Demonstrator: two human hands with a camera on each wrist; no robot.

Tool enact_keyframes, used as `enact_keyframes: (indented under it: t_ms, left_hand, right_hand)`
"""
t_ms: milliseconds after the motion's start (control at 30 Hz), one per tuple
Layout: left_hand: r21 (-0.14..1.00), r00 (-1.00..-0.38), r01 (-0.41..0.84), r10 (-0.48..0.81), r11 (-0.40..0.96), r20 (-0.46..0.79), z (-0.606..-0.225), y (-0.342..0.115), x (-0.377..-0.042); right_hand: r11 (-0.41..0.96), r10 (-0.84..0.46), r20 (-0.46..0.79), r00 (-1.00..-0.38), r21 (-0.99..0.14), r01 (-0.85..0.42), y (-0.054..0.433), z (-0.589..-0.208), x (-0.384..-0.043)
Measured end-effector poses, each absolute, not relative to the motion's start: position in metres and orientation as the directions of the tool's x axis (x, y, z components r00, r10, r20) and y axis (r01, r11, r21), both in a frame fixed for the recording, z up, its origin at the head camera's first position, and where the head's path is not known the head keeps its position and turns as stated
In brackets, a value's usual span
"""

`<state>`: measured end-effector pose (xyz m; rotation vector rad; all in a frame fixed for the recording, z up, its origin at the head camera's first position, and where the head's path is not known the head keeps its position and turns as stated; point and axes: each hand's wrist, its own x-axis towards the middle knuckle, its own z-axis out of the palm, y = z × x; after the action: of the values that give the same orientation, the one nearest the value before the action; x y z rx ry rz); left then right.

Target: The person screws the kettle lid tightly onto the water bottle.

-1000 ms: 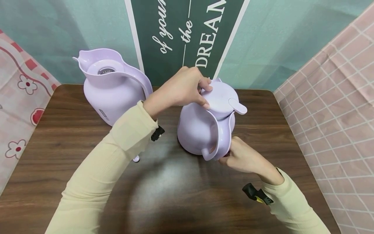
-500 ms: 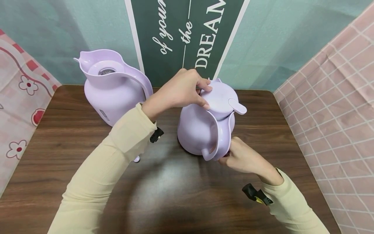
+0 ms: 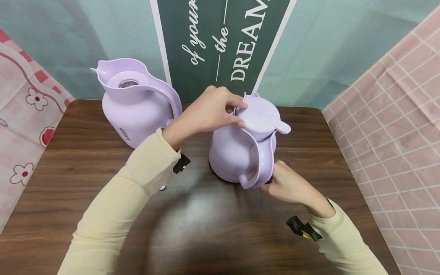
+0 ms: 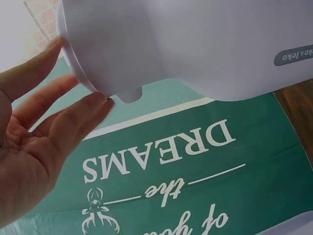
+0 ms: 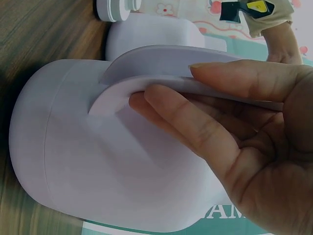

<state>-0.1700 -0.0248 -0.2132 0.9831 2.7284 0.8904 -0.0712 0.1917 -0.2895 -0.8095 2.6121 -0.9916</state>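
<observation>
A lilac thermos jug stands upright on the wooden table. Its round lid is seated in the top, thumb tab pointing right. My left hand reaches over from the left and holds the lid's edge between thumb and fingers. In the left wrist view, the fingertips lie right at the jug's rim. Low on the near side, my right hand grips the curved handle. The right wrist view shows the thumb on one side of this handle, the fingers curled under the other.
A second lilac jug, lidless with its stopper showing, stands at the back left behind my left arm. A loose lilac lid-like part lies beside it, mostly hidden by the sleeve in the head view. Fabric-covered walls border the table.
My left hand has shifted slightly left and down, its fingertips nearer the lid's edge. The right hand keeps its grip, and both jugs stay in place while the head view shifts slightly.
</observation>
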Motion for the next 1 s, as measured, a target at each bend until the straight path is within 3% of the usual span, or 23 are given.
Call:
enact_keyframes:
  t_ms: [300, 533, 767, 1000]
  left_hand:
    - [0.626, -0.85, 0.426, 0.525, 0.653, 0.031, -0.218, -0.038, -0.164]
    - [0.573, -0.879, 0.414, 0.475, 0.707, 0.049, -0.227, -0.048, -0.159]
    - [0.586, -0.901, 0.3, 0.425, 0.752, -0.084, -0.245, -0.055, -0.157]
    - [0.563, -0.877, 0.274, 0.442, 0.779, -0.186, -0.283, -0.056, -0.154]
  right_hand:
    - [0.628, -0.561, -0.032, -0.827, -0.667, -0.401, 0.193, -0.291, -0.071]
    - [0.641, -0.553, -0.028, -0.833, -0.652, -0.404, 0.193, -0.292, -0.07]
    - [0.652, -0.537, -0.037, -0.843, -0.653, -0.386, 0.192, -0.291, -0.069]
    - [0.667, -0.519, -0.048, -0.854, -0.647, -0.369, 0.191, -0.291, -0.069]
